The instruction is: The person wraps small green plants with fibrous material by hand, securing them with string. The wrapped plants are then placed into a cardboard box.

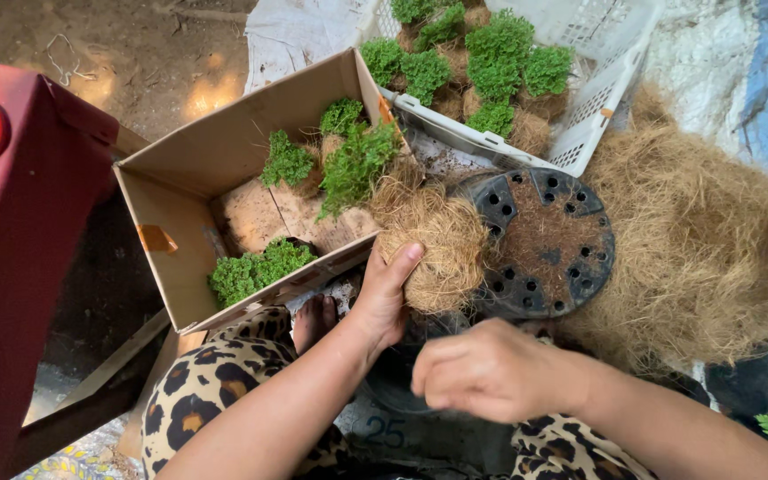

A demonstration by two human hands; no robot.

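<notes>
Head view: your left hand (386,289) grips the fibre ball (433,244) beside the black tray (548,240); right hand (491,369) is closed, contents unclear. Keep the wrap tight and even.

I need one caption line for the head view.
Left hand holds a fibre-wrapped plant beside a cardboard box; right hand closed below.

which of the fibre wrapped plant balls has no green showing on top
The coir ball under the left hand: only brown fibre shows. Those in the cardboard box and white basket carry green tufts.
</notes>
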